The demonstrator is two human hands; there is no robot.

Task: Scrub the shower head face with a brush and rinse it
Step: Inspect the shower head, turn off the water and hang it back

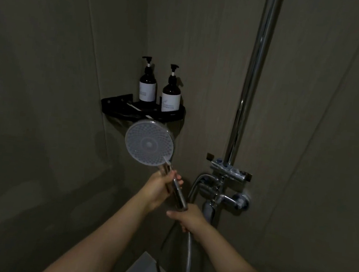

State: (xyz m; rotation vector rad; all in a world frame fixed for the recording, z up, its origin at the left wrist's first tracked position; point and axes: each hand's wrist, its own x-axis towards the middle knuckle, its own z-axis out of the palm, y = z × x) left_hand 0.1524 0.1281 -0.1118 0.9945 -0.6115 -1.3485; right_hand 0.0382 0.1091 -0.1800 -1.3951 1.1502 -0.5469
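left hand (161, 184): arm stretched forward, fingers wrapped round shower head (149, 142) handle | right hand (189, 218): curled round hose (189, 248) at handle's base | shower head: face toward camera, just below corner shelf (115, 104) | mixer tap (226, 193): right of shelf

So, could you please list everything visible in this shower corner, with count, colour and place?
Shower head: one, pale grey round face turned to the camera, chrome handle, below the shelf.
Hose: one, silver, running down from the handle's end.
Corner shelf: one, black, in the wall corner.
Pump bottles: two, dark with white labels, upright on the shelf.
Riser pipe: one, chrome, vertical, at the right.
Mixer tap: one, chrome, at the pipe's foot.
Walls: grey-brown panels.
Brush: none seen.
Left hand: grips the handle.
Right hand: grips the handle's lower end, where the hose joins.
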